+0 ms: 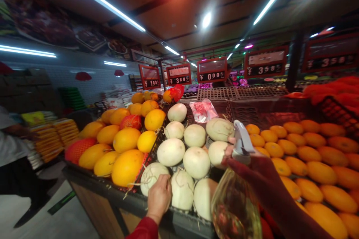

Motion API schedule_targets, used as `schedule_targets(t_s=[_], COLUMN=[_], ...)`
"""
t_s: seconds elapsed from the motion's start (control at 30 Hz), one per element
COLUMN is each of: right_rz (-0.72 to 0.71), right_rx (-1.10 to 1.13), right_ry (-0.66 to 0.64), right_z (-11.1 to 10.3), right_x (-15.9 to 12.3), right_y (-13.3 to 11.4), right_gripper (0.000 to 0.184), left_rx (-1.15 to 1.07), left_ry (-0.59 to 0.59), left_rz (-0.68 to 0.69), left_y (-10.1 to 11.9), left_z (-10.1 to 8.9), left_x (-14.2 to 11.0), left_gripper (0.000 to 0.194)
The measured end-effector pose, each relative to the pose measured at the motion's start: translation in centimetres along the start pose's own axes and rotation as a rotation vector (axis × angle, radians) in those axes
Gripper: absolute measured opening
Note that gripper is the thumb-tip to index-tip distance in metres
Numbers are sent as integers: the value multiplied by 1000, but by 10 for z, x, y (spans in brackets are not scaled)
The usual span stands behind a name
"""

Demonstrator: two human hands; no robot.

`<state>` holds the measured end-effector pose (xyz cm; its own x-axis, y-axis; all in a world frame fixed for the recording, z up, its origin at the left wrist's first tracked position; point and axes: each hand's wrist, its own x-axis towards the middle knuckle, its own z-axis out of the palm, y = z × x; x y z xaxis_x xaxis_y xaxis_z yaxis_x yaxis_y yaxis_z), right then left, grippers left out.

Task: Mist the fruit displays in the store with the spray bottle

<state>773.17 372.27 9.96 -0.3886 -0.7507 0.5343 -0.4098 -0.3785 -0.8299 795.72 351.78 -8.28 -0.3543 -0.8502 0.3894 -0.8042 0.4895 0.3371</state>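
Our left hand (159, 195) reaches up from below, back uppermost, its fingers bent against the pale melon (150, 175) at the front, nearest the yellow melons (126, 140); we cannot tell whether it grips. Our right forearm slants in from the lower right, the right hand (249, 171) closed around the neck of a clear spray bottle (235, 205).

Pale cream melons (171, 152), white spray head (242, 136), yellow melons (126, 140)
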Motion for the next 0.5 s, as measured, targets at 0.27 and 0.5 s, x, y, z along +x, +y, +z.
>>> schedule_targets(t_s=[0.27,0.5], right_rz=[39,107], right_rx=[52,144], right_ry=[-22,-34], right_z=[14,19], right_x=[-3,1], right_y=[11,7], right_gripper=[24,27], left_rx=[-149,-634], left_ry=[18,104], left_rz=[-14,16], left_y=[0,23], left_z=[-1,-19], left_x=[2,-32], left_gripper=[40,40])
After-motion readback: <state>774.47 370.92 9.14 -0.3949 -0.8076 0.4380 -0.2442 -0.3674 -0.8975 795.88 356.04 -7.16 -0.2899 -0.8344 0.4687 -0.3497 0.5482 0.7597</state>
